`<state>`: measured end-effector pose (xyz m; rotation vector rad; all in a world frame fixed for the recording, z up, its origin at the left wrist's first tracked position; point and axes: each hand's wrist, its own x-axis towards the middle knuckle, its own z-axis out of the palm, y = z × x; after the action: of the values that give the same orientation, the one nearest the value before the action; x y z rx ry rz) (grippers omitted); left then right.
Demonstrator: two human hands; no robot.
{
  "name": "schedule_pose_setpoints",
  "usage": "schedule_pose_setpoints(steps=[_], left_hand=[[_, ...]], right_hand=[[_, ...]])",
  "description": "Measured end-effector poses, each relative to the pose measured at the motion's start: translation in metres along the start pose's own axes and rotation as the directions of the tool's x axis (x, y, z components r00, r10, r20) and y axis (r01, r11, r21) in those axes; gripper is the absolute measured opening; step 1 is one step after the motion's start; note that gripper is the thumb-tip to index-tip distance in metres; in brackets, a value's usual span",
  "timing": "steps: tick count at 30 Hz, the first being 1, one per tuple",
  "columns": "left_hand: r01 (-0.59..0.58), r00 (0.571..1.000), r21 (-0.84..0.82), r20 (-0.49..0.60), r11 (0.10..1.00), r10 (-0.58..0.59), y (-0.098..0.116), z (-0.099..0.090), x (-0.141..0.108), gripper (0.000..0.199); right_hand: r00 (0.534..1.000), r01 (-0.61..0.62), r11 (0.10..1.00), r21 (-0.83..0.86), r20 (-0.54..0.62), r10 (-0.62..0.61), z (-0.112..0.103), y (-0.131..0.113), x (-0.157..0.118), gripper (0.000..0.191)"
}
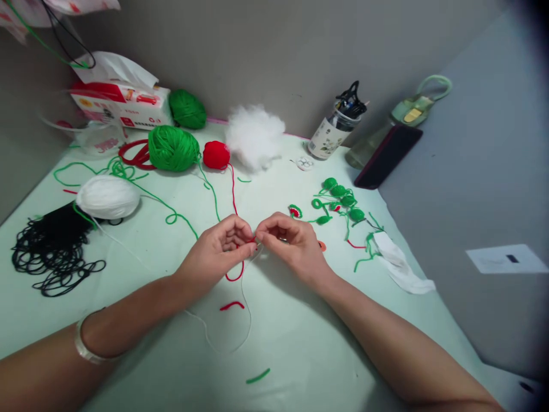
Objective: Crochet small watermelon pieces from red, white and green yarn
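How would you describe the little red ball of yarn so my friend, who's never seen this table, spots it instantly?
Toward the back of the pale green table, find the fluffy white heap of stuffing. Just left of it sits a small, round red yarn ball, its strand trailing forward. It's the only red ball, smaller than the green and white ones.

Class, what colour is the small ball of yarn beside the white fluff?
The small ball of yarn is red, seen in the head view.
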<state>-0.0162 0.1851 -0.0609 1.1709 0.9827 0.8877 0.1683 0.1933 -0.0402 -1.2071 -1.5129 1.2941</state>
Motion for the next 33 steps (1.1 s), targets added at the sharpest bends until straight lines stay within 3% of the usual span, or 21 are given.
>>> schedule_pose_setpoints(steps=[5, 12, 16, 20, 23, 26, 28, 33], left_hand=[[-0.007, 1.000, -0.070, 0.005, 0.997, 0.007, -0.001, -0.004, -0.001, 0.011], [0.003, 1.000, -0.085, -0.018, 0.996, -0.004, -0.003, -0.005, -0.004, 0.008], [-0.029, 1.000, 0.009, 0.014, 1.000, 0.028, 0.000, -0.004, -0.005, 0.009], [0.149, 0.989, -0.063, 0.027, 0.987, -0.148, 0.002, -0.007, -0.004, 0.010], [0.256, 0.966, -0.202, 0.082, 0.945, -0.244, 0.003, -0.011, -0.005, 0.020], [0.297, 0.954, -0.287, 0.126, 0.910, -0.272, 0.005, -0.014, -0.004, 0.025], [0.304, 0.952, -0.309, 0.126, 0.901, -0.278, 0.006, -0.014, -0.004, 0.024], [0.286, 0.958, -0.359, 0.085, 0.888, -0.274, 0.007, -0.015, -0.002, 0.018]], right_hand=[[0.994, -0.103, 0.991, 0.082, -0.015, 0.104, -0.004, 0.006, 0.005, 0.010], [0.991, -0.134, 0.985, 0.113, -0.011, 0.136, -0.005, 0.007, 0.006, 0.015], [0.995, -0.091, 0.993, 0.076, -0.019, 0.093, -0.004, 0.003, 0.004, 0.012], [0.992, 0.092, 0.991, -0.100, -0.078, -0.100, 0.001, 0.004, -0.004, 0.006], [0.918, 0.352, 0.853, -0.386, -0.038, -0.396, 0.006, 0.006, -0.011, 0.010], [0.779, 0.538, 0.556, -0.634, 0.122, -0.615, 0.010, 0.008, -0.016, 0.014], [0.720, 0.572, 0.421, -0.704, 0.185, -0.669, 0.011, 0.008, -0.017, 0.014], [0.657, 0.581, 0.290, -0.760, 0.227, -0.719, 0.011, 0.008, -0.018, 0.016]])
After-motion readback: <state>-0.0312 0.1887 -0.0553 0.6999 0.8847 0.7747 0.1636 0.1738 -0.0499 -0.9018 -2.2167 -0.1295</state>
